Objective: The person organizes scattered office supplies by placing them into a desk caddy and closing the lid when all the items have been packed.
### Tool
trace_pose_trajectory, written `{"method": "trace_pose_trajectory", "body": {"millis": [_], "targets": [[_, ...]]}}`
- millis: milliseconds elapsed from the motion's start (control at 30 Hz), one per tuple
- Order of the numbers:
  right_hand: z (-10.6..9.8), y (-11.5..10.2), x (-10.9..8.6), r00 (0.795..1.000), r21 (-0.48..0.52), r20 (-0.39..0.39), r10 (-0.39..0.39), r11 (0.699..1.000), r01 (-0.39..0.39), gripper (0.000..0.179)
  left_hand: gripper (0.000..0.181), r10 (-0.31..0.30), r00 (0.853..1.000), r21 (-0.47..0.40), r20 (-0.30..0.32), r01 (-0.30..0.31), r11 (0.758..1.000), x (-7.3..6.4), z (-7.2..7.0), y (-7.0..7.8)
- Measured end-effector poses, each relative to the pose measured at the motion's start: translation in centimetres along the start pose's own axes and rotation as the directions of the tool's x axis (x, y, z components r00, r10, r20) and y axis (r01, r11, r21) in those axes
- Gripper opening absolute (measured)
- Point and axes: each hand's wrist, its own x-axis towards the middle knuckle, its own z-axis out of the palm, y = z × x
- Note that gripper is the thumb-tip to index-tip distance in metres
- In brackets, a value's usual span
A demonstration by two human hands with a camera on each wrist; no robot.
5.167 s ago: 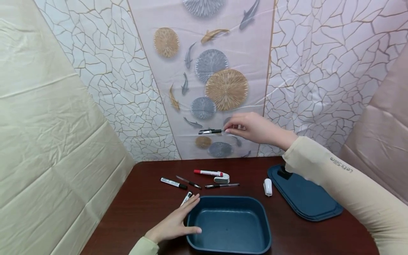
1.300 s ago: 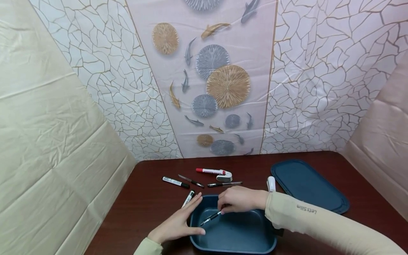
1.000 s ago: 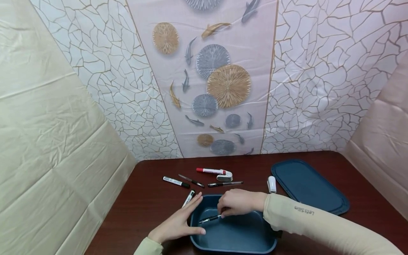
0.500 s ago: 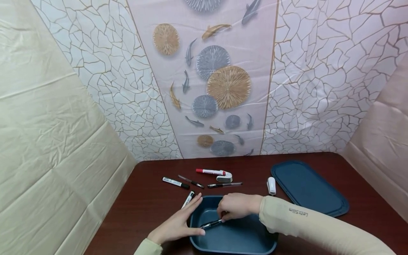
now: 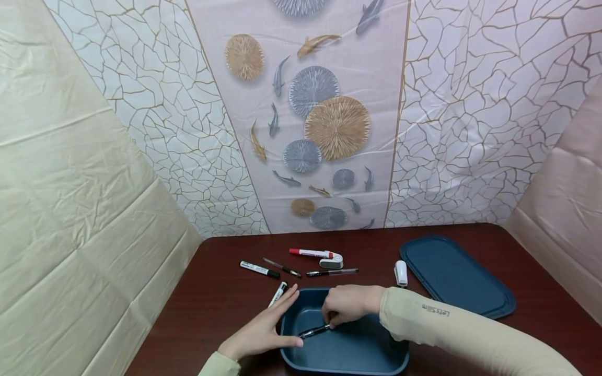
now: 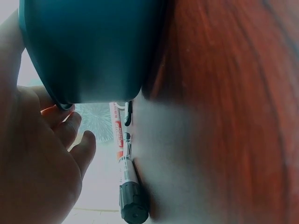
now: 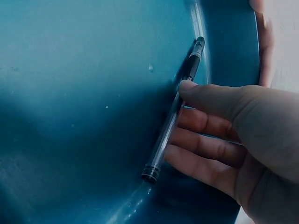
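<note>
In the head view my right hand (image 5: 350, 303) reaches inside a dark blue box (image 5: 345, 352) and pinches a clear gel pen (image 5: 314, 331) with a black grip. The right wrist view shows the pen (image 7: 170, 123) low along the box's floor near a wall, thumb on top and fingertips on its other side. My left hand (image 5: 261, 330) rests at the box's left rim, thumb over the inside, fingers stretched along the outside. A white marker (image 5: 277, 294) with a black cap lies beside those fingers and shows in the left wrist view too.
Behind the box lie a black-capped marker (image 5: 258, 269), two gel pens, one (image 5: 332, 272) just beyond the rim, and a red marker (image 5: 308, 253) against a small grey-and-white gadget (image 5: 331, 262). A white stapler-like piece (image 5: 401, 273) and a blue lid (image 5: 458, 277) lie at right.
My right hand has come down from in front of the back wall into the box with the pen. Over the last second it shifts slightly toward me. The left hand stays at the rim.
</note>
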Motion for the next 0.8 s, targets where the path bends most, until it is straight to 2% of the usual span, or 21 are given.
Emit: {"method": "trace_pose_trajectory", "body": {"millis": [167,200,500,800], "targets": [[0.0,0.0,0.0,1.000,0.015,0.002,-0.004,1.000,0.004,0.007,0.094,-0.020,1.000,-0.013,0.010,0.021,1.000,-0.1,0.0,0.2],[0.0,0.0,0.0,1.000,0.018,0.003,-0.003,1.000,0.003,0.007,0.093,-0.036,0.999,-0.010,0.017,0.036,0.999,-0.3,-0.4,1.5],[0.1,0.1,0.1,1.000,0.021,0.012,0.001,1.000,-0.001,0.006,0.094,-0.033,0.999,0.019,0.011,0.033,0.999,-0.2,-0.5,1.5],[0.1,0.0,0.1,1.000,-0.014,0.014,-0.007,1.000,0.007,0.004,0.093,-0.043,0.999,0.002,0.023,0.043,0.999,-0.3,-0.6,1.6]]}}
